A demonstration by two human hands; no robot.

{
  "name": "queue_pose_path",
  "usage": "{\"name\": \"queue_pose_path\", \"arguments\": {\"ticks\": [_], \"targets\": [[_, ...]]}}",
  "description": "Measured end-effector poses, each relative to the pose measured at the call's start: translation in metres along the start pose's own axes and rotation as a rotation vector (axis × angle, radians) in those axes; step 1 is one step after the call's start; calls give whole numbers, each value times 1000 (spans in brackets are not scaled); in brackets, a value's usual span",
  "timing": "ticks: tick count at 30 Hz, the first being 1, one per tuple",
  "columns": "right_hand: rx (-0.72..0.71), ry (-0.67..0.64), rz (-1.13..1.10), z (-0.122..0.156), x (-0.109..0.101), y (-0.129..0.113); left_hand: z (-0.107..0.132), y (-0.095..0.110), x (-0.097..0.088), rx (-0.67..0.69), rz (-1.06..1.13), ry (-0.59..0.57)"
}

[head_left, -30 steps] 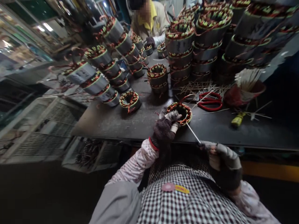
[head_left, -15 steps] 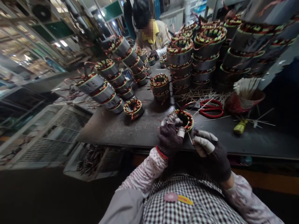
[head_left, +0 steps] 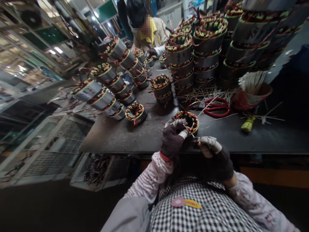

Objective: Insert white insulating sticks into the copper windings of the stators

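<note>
A motor stator point(head_left: 198, 124) with copper windings and a yellow-green rim stands upright near the table's front edge. My left hand point(head_left: 172, 138), in a dark glove with wrapped fingertips, is closed on its near left side. My right hand point(head_left: 214, 149), gloved the same way, is just right of the stator's near rim, apart from it. Its thumb and fingers pinch a thin white tie strip point(head_left: 192, 136), of which only a short piece shows. Behind the stator lie red-handled scissors point(head_left: 217, 108).
Loose white strips point(head_left: 210, 94) lie behind the scissors, near a red container point(head_left: 251, 98) of strips and a yellow object point(head_left: 248, 124). Stator stacks point(head_left: 180, 61) stand behind and at left point(head_left: 106, 100); single stator point(head_left: 135, 113) sits nearer. A co-worker point(head_left: 149, 33) sits opposite. Crates point(head_left: 53, 145) stand left.
My right hand has moved slightly left, nearer the stator, and its fingers have drawn together; less of the strip shows. My left hand stays on the stator. The whole view has shifted a little.
</note>
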State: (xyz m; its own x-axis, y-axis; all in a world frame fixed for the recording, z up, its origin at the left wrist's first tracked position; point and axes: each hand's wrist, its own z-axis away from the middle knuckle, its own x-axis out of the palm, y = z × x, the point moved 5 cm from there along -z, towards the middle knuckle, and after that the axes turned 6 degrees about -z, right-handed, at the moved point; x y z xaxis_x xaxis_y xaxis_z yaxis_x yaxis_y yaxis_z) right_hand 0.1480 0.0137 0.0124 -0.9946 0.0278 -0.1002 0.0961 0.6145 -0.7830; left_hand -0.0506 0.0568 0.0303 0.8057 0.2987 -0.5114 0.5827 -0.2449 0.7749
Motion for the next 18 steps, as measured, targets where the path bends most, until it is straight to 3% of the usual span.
{"name": "queue_pose_path", "arguments": {"ticks": [3, 5, 10, 15, 18], "targets": [[281, -82, -156, -21, 1, 5, 1, 3, 0, 98, 28, 10], [355, -150, -151, -34, 1, 1, 1, 6, -1, 133, 6, -6], [196, -238, 104, -56, 4, -9, 2, 13, -4, 164, -47, -14], [290, -216, 165, -52, 3, -2, 1, 13, -2, 121, -38, -43], [262, -206, 158, -51, 0, -6, 0, 14, -2, 141, -45, -59]]}}
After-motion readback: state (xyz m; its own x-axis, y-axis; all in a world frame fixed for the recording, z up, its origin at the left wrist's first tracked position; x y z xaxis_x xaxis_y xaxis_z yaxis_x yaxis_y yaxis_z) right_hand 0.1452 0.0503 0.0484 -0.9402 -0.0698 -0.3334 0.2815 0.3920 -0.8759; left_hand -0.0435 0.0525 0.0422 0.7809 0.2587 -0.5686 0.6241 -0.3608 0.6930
